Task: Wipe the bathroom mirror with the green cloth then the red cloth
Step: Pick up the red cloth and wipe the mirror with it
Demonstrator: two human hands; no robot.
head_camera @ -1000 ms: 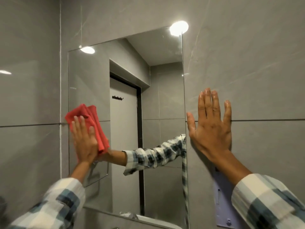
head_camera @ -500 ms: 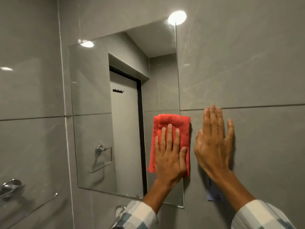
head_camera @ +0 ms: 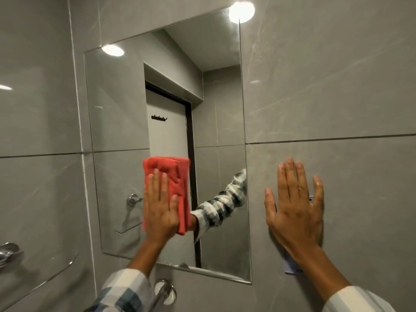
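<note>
On the lower middle of the mirror [head_camera: 126, 109] our left hand [head_camera: 160, 212] lies flat, fingers spread, pressing the folded red cloth [head_camera: 175, 174] against the glass. Change noted: half a second ago the cloth sat hard against the mirror's right edge, and a second ago at the left edge; it now stands near the centre, so we are running side-to-side passes across the lower half. The head has also shifted, bringing more of the bottom rim into view. Meaning for the task: with the red cloth in use and no green cloth in sight, we judge the second wipe to be under way, the upper glass likely still to be covered. Our right hand [head_camera: 295, 206] rests open and empty on the grey tiled wall [head_camera: 337, 86], just right of the mirror, bracing us. Surroundings: a chrome tap fitting [head_camera: 165, 291] below the mirror; a glass corner shelf [head_camera: 33, 287] with a chrome bracket [head_camera: 7, 252] at lower left; a pale wall plate [head_camera: 290, 266] partly hidden behind the right wrist. Nothing obstructs the glass itself; only the tap crowds the bottom rim.
</note>
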